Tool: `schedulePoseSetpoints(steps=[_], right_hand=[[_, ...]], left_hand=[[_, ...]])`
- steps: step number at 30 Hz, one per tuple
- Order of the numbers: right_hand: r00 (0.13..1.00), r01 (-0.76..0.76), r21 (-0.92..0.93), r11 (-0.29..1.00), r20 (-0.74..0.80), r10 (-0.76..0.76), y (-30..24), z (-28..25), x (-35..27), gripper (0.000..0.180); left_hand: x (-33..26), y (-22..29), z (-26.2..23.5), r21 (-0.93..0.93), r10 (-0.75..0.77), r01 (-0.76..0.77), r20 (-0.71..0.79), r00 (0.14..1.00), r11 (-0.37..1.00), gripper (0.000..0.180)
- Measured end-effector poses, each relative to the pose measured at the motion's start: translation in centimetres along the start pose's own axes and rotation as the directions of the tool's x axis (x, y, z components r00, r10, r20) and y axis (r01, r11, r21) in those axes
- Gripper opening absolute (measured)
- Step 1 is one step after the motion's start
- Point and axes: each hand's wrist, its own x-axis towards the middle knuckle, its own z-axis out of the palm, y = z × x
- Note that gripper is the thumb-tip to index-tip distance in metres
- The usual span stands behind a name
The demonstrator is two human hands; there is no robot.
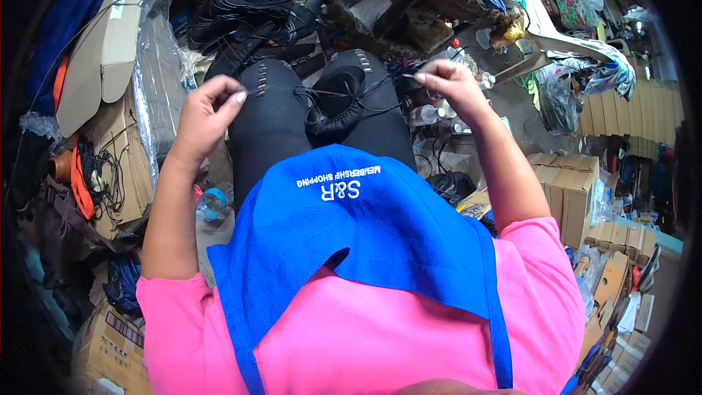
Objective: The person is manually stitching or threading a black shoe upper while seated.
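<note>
A black shoe upper (338, 106) rests in my lap between my knees, on my black trousers. Thin black laces run from it out to both sides. My left hand (210, 107) is raised at the left, fingers pinched on one lace end. My right hand (450, 80) is raised at the right, fingers pinched on the other lace end, which is pulled taut. A blue apron (358, 227) covers my pink shirt below.
A pile of black shoe uppers (252, 4) lies ahead on the floor. Flat cardboard pieces (110, 36) and clear plastic wrap (157, 73) stand at the left. Stacked cardboard boxes (574, 197) sit at the right. A small blue-capped bottle (213, 201) is by my left thigh.
</note>
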Motion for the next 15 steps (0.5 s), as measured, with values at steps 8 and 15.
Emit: schedulePoseSetpoints(steps=[8, 15], right_hand=[[0.936, 0.064, 0.794, 0.605, 0.162, -0.312, -5.2, 9.7, 2.0, 0.021], [0.919, 0.385, -0.55, 0.741, 0.302, -0.253, -0.6, 3.9, -1.4, 0.031]], left_hand=[[1.8, 8.4, 7.9, -0.766, 0.43, -0.055, 0.299, 0.852, 0.641, 0.013], [-0.4, 2.9, 1.2, 0.579, 0.252, -0.345, 0.237, 0.938, 0.739, 0.013]])
